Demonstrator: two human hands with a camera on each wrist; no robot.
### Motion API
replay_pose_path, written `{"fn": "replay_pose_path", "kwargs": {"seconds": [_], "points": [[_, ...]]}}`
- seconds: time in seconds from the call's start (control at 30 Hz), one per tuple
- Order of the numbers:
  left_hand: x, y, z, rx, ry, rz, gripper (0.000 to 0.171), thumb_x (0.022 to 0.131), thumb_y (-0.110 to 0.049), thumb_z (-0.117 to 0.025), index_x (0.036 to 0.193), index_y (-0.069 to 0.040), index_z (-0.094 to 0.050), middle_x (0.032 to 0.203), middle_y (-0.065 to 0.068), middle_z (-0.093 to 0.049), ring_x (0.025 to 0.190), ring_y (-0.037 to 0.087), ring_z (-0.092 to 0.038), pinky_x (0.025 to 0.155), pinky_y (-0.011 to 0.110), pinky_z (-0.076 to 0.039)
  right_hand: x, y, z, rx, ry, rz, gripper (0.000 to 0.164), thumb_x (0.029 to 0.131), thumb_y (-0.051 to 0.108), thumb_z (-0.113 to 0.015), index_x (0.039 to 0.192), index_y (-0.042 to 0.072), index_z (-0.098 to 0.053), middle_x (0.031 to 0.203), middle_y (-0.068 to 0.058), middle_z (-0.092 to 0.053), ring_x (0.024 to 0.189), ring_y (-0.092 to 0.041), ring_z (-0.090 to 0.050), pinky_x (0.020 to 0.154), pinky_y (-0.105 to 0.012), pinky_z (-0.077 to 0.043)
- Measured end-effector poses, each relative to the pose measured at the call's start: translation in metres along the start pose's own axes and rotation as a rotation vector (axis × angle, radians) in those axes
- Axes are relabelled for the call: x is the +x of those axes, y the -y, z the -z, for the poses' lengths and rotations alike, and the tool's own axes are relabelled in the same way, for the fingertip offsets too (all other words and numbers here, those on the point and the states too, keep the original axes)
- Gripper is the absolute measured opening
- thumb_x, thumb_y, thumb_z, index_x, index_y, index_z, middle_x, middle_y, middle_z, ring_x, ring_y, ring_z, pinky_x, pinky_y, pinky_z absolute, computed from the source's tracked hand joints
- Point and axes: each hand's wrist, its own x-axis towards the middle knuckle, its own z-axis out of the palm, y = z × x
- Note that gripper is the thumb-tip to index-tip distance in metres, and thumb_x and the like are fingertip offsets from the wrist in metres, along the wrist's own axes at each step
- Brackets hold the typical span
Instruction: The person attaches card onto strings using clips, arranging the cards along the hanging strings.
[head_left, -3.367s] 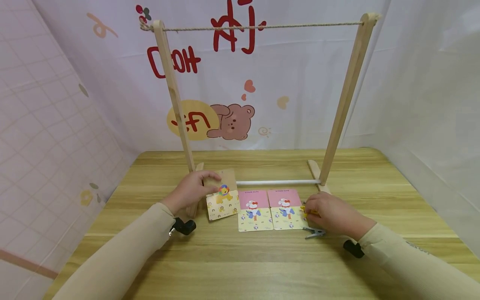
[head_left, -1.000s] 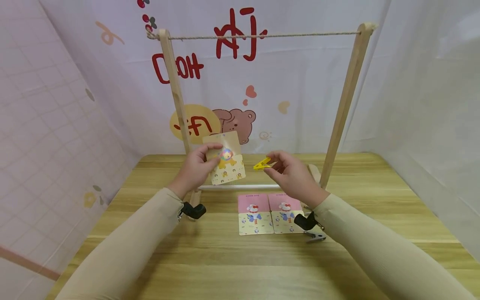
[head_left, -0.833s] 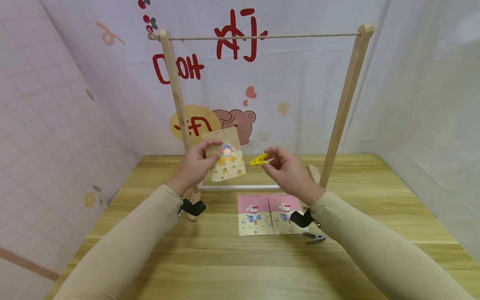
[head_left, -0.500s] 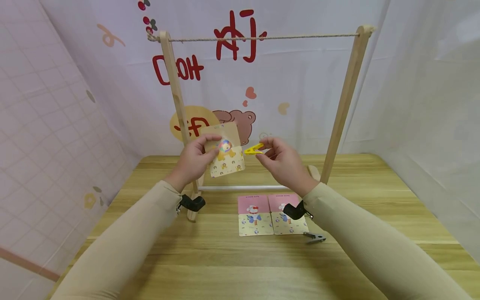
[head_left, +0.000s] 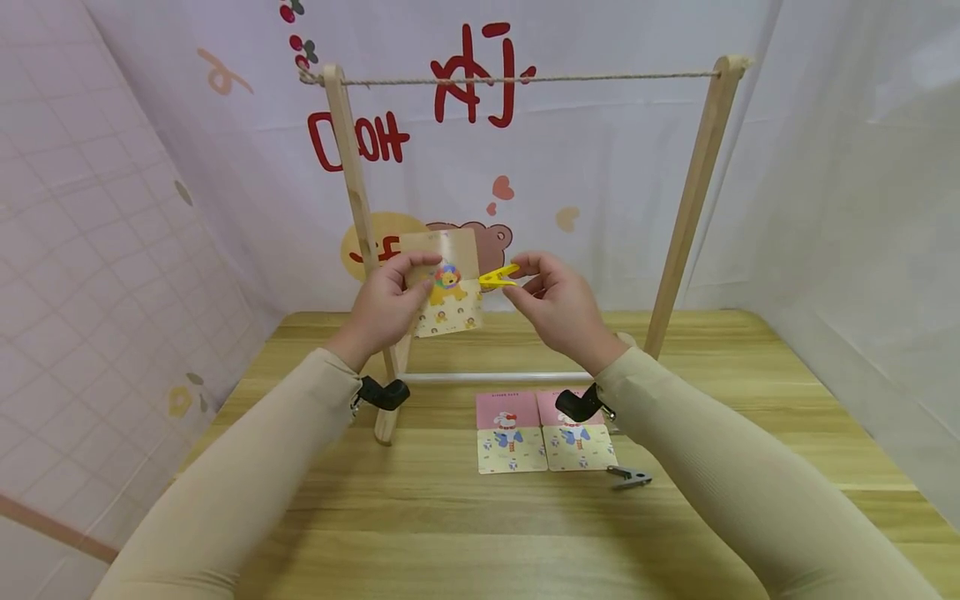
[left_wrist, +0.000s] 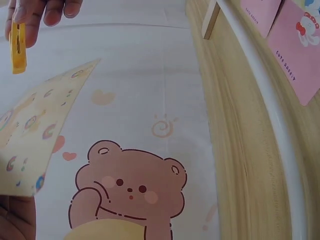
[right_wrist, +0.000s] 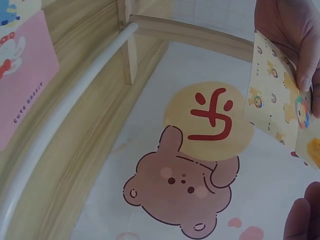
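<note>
My left hand pinches a yellow card with a lion on it, thumb on the front, and holds it up above the table. Between thumb and fingers of my right hand is a yellow clothespin, its nose pointing left. In the head view that nose overlaps the card's right edge; in the left wrist view the clothespin shows a gap from the card. The right wrist view has the card in my left hand, with only fingertips of my right hand showing.
A wooden frame stands around the work: left post, right post, rope across the top, white rod low down. Two pink-and-yellow rabbit cards lie on the table beside a grey clothespin.
My left hand has lifted the lion card off the table. My right hand has picked up the yellow clothespin at the right and moved it left and up to the card's edge.
</note>
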Motion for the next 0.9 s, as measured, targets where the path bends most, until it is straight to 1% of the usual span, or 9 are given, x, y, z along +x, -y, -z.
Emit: {"fn": "replay_pose_path", "kwargs": {"seconds": [0.07, 0.13, 0.23, 0.4, 0.53, 0.7, 0.9], "points": [[0.001, -0.002, 0.001, -0.009, -0.004, -0.002, 0.030, 0.107, -0.009, -0.058, 0.137, -0.012, -0.065, 0.117, 0.013, -0.069, 0.077, 0.011, -0.066, 0.068, 0.021, -0.055, 0.002, 0.002, -0.001, 0.010, -0.004, 0.001, 0.033, 0.098, 0.013, -0.075, 0.129, 0.007, -0.065, 0.120, -0.011, -0.071, 0.085, -0.022, -0.068, 0.063, -0.023, -0.053], [0.002, -0.004, 0.002, -0.023, -0.005, -0.005, 0.031, 0.108, -0.009, -0.057, 0.137, -0.012, -0.065, 0.121, 0.013, -0.069, 0.082, 0.011, -0.069, 0.071, 0.021, -0.058, 0.004, 0.004, -0.001, 0.020, -0.008, 0.003, 0.032, 0.098, 0.013, -0.075, 0.128, 0.007, -0.066, 0.119, -0.010, -0.071, 0.084, -0.022, -0.067, 0.063, -0.023, -0.052], [0.003, -0.007, 0.003, -0.026, -0.005, -0.004, 0.031, 0.109, -0.011, -0.056, 0.139, -0.013, -0.064, 0.125, 0.012, -0.067, 0.085, 0.012, -0.070, 0.074, 0.021, -0.059, 0.007, 0.007, -0.003, 0.037, -0.016, 0.009, 0.030, 0.098, 0.013, -0.075, 0.126, 0.007, -0.066, 0.119, -0.010, -0.072, 0.082, -0.022, -0.067, 0.063, -0.023, -0.052], [0.004, -0.010, 0.006, -0.029, -0.010, -0.004, 0.031, 0.109, -0.012, -0.056, 0.139, -0.014, -0.064, 0.122, 0.012, -0.068, 0.085, 0.016, -0.070, 0.074, 0.022, -0.059, 0.011, 0.011, -0.005, 0.055, -0.023, 0.018, 0.030, 0.098, 0.012, -0.075, 0.126, 0.007, -0.066, 0.118, -0.010, -0.072, 0.080, -0.021, -0.066, 0.063, -0.023, -0.051], [0.006, -0.014, 0.008, -0.022, -0.014, 0.008, 0.030, 0.109, -0.015, -0.056, 0.138, -0.016, -0.064, 0.121, 0.011, -0.067, 0.085, 0.018, -0.071, 0.074, 0.023, -0.060, 0.014, 0.015, -0.005, 0.066, -0.037, 0.036, 0.029, 0.098, 0.011, -0.075, 0.125, 0.006, -0.066, 0.117, -0.010, -0.073, 0.079, -0.020, -0.065, 0.062, -0.023, -0.050], [0.007, -0.022, 0.010, -0.031, -0.021, 0.028, 0.030, 0.109, -0.015, -0.057, 0.138, -0.017, -0.064, 0.119, 0.011, -0.068, 0.085, 0.019, -0.070, 0.073, 0.023, -0.060, 0.019, 0.020, -0.004, 0.086, -0.058, 0.067, 0.029, 0.098, 0.010, -0.075, 0.125, 0.007, -0.067, 0.115, -0.010, -0.073, 0.074, -0.018, -0.063, 0.058, -0.022, -0.047], [0.011, -0.029, 0.012, -0.019, -0.032, 0.004, 0.031, 0.109, -0.015, -0.057, 0.139, -0.017, -0.063, 0.122, 0.010, -0.066, 0.085, 0.019, -0.069, 0.072, 0.022, -0.060, 0.027, 0.025, -0.001, 0.085, -0.100, 0.098, 0.028, 0.098, 0.011, -0.074, 0.124, 0.008, -0.068, 0.111, -0.009, -0.074, 0.067, -0.013, -0.058, 0.054, -0.021, -0.041]]}}
